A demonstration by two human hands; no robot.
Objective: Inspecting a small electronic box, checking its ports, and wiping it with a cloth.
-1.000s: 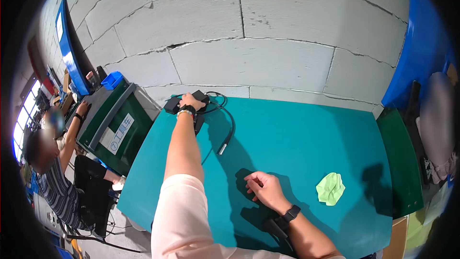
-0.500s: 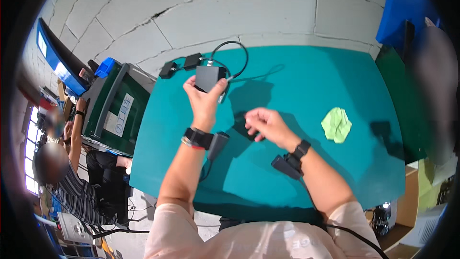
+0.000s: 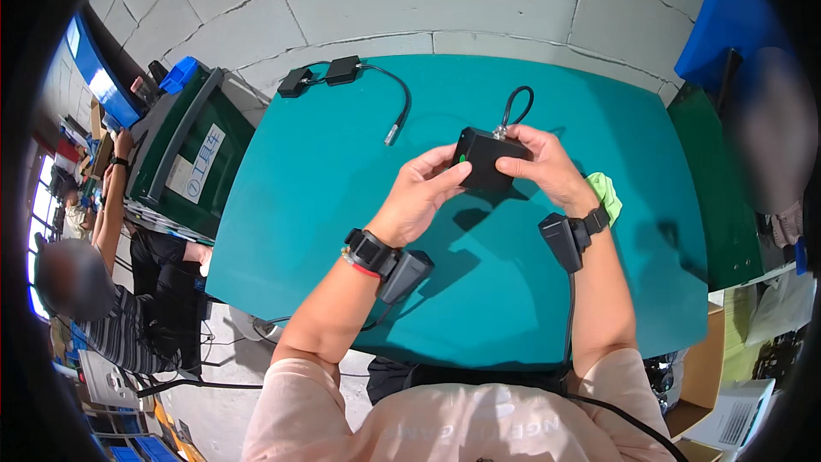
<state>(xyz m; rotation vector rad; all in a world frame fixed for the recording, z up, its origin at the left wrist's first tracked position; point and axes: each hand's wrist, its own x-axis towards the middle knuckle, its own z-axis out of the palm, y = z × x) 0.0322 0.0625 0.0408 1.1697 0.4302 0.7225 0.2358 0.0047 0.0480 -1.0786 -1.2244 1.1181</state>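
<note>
Two hands on one black box [image 3: 486, 164], held above the green tabletop [image 3: 325, 163], right of its middle. Left hand [image 3: 423, 193] closed on the box's left edge, thumb on the near face; right hand [image 3: 552, 164] closed on its right side, thumb likewise on the near face, fingers by the metal connector [image 3: 500, 131] at the far edge. Black cable loop [image 3: 517, 103] rises from that connector. Small green patch visible on the box's left side. Box appears closed; contents not visible.

Far left of tabletop: two smaller black boxes, outer [image 3: 295, 82] and inner [image 3: 343, 70], cable between them; a further lead from the inner one curves nearer and ends in a metal plug [image 3: 392, 134]. Light green cloth [image 3: 605, 197] lies on the right, partly hidden by the right wrist.

Containers nearby: small blue bin [image 3: 179, 75] on top of the dark green cart [image 3: 218, 133], left of the table; its inside cannot be read. Open cardboard box [image 3: 703, 359] at near right, dark items [image 3: 657, 372] beside its wall; whether they lie inside, cannot tell. Blue crates [image 3: 158, 447] at near left, contents too small to identify.
</note>
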